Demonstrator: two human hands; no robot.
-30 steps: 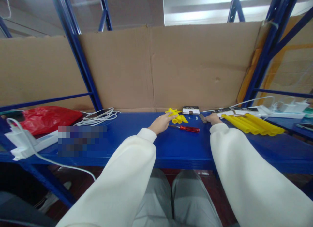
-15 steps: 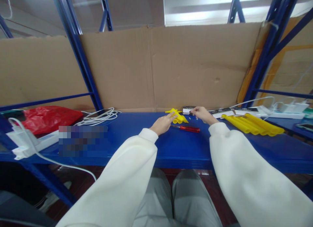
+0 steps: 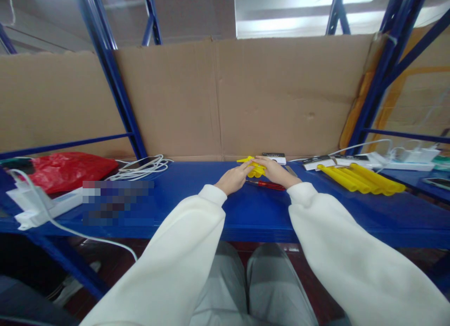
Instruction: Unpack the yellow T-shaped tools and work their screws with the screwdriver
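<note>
A yellow plastic part [image 3: 256, 171] with tube-like ends and thin projecting arms lies on the blue table near its back edge. My left hand [image 3: 234, 178] grips it from the left, fingers closed along its side. Over the right side of the same part, my right hand [image 3: 276, 170] has its fingertips brought together; whatever they hold is too small or hidden to make out. Just in front of both hands is a screwdriver [image 3: 269, 184] with a red handle, its shaft pointing left. Behind the right hand sits a small black-and-white box [image 3: 276, 157].
Yellow tubes [image 3: 362, 180] lie side by side at the right, before more small boxes [image 3: 318, 163]. At left are a red plastic bag [image 3: 73, 171], a coiled white cable [image 3: 154, 166] and a power strip [image 3: 66, 203]. Cardboard [image 3: 176, 101] stands along the back.
My right hand has moved left, from beside the small box to the yellow plastic part. My left hand has stayed on that part.
</note>
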